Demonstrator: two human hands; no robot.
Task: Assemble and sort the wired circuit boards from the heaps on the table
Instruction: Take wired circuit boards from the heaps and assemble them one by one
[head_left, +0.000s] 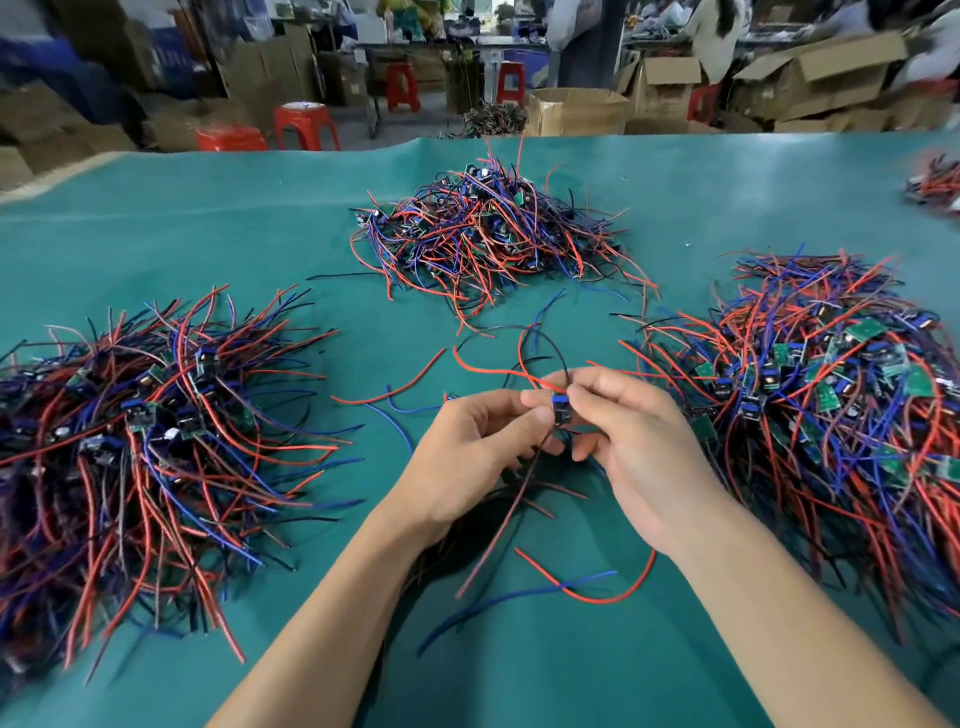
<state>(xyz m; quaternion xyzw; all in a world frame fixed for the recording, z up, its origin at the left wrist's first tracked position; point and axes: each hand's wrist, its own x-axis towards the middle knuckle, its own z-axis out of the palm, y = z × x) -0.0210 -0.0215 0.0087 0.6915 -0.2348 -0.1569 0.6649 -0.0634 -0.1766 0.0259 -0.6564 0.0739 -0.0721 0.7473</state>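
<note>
A small wired circuit board (560, 409) is being pinched between both hands, left grip (483, 447) and right grip (631, 441) grasping it above the worktop (156, 234), heaps lying either side.

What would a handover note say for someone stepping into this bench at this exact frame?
Left hand and right hand: both pinch one small wired board between the fingertips, above the green mat.
Heaps: left heap, far centre heap, right heap, all tangled boards with red, blue and black wires.
Loose wires lie under the hands.
Done: cannot tell which heap is sorted.
Left: finish the held board, place it, carry on with the heaps.
</note>
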